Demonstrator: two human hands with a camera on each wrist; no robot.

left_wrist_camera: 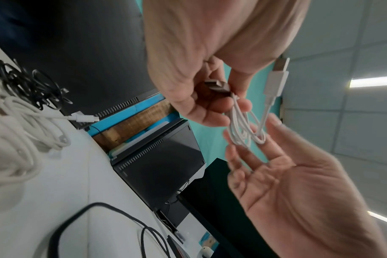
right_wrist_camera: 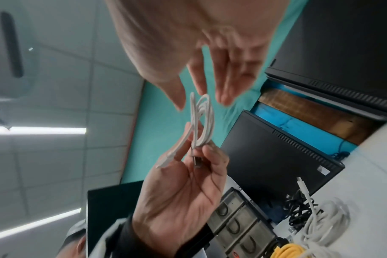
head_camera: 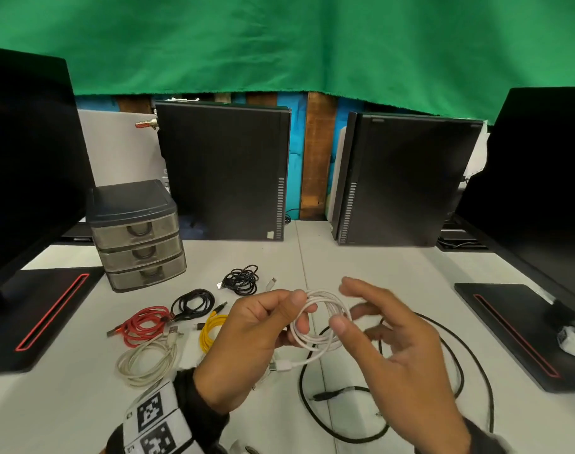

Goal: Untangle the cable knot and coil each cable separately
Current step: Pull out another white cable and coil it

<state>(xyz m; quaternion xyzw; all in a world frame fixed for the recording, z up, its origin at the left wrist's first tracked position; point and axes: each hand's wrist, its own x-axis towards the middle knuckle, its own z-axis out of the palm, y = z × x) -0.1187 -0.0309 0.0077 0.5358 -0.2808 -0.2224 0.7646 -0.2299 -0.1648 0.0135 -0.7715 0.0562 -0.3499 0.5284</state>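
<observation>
The left hand (head_camera: 246, 335) holds a small white cable (head_camera: 318, 326) wound into a coil above the tabletop (head_camera: 361, 257), pinching the loops between thumb and fingers, while the right hand (head_camera: 400, 348) has its fingers spread and relaxed, only a fingertip or thumb tip touching the coil's right edge and gripping nothing. The likeliest trouble is that the coil springs open: it is held on one side only, its white plug (head_camera: 284, 366) dangles free below, and if the pinch slackens, or the right hand brushes a loop as it moves, the turns could slide off one another and need winding again. Setting it down carelessly carries a second risk — a long black cable (head_camera: 443, 362) lies loose and uncoiled on the tabletop just under the hands, and the dangling end could drop across it and tangle afresh. Five cables already lie coiled to the left: a red cable (head_camera: 145, 324), a yellow cable (head_camera: 210, 332), an off-white cable (head_camera: 145, 358) and two black coils (head_camera: 192, 303), so in my judgement the task is well along. The head view alone shows this whole layout, with the drawer unit (head_camera: 137, 235) behind it. The left wrist view adds what the head view hides — a metal-tipped plug (left_wrist_camera: 218, 85) tucked inside the left hand's fingers, and the right palm open and facing up. The right wrist view is blurred, yet it shows the coil edge-on between the two hands.
</observation>
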